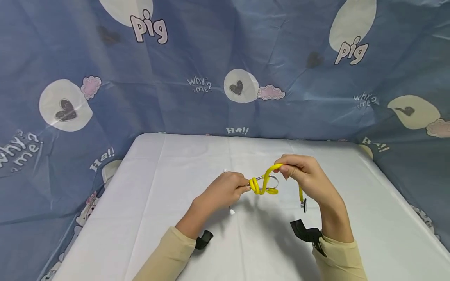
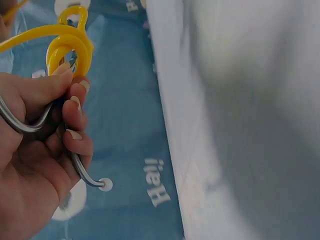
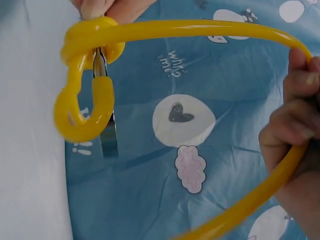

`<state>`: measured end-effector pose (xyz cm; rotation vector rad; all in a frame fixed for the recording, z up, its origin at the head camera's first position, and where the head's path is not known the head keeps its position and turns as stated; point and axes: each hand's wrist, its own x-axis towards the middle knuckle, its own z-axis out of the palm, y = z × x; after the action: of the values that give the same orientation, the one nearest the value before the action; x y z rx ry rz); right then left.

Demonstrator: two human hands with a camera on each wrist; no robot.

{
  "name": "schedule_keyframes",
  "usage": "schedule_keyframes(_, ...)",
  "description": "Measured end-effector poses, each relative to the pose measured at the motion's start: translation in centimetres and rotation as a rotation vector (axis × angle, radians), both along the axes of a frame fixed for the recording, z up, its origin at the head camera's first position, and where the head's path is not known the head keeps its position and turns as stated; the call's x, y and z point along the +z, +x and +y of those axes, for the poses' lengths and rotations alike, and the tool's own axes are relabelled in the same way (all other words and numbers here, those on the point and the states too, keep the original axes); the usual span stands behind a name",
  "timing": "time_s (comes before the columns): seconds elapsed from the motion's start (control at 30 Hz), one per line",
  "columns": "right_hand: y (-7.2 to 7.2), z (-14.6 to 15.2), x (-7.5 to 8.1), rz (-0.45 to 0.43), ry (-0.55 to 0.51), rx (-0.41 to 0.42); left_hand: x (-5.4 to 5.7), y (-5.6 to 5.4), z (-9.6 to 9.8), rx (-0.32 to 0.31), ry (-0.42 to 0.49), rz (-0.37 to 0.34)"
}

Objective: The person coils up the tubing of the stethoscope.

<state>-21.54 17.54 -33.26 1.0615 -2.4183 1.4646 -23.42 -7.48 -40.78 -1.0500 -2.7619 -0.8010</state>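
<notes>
A stethoscope with yellow tubing (image 1: pixel 266 178) is held above the white table. My left hand (image 1: pixel 225 190) grips its metal ear tubes (image 2: pixel 82 172), fingers curled round them. A white ear tip (image 2: pixel 105 184) pokes out below that hand. Beyond the left fingertips, the tubing is wound round the metal in coils (image 3: pixel 92 42). To the right, my right hand (image 1: pixel 307 175) pinches a length of the tubing, raised a little higher than the coils. From it the free end hangs down with the chest piece (image 1: pixel 304 205). Part of the ear tubes is hidden inside the left hand.
A white cloth covers the table (image 1: pixel 175 164). Blue printed fabric (image 1: pixel 197 47) hangs behind it and along its sides. Black straps (image 1: pixel 306 233) sit at both wrists, over beige sleeves.
</notes>
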Motion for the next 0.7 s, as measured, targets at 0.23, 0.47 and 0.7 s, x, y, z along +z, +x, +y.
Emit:
schedule_keyframes(0.23, -0.8, 0.3, -0.3, 0.021, -0.023, -0.114, 0.4, 1.5, 1.8, -0.155, -0.042, 0.055)
schedule_keyframes(0.47, -2.3, 0.4, -1.4, -0.01, -0.014, -0.259, 0.6, 2.1, 2.0, -0.228, -0.046, 0.082)
schedule_keyframes(0.7, -4.5, 0.4, -3.0, -0.085, 0.062, -0.321, 0.1, 1.7, 1.8, -0.249, -0.059, 0.088)
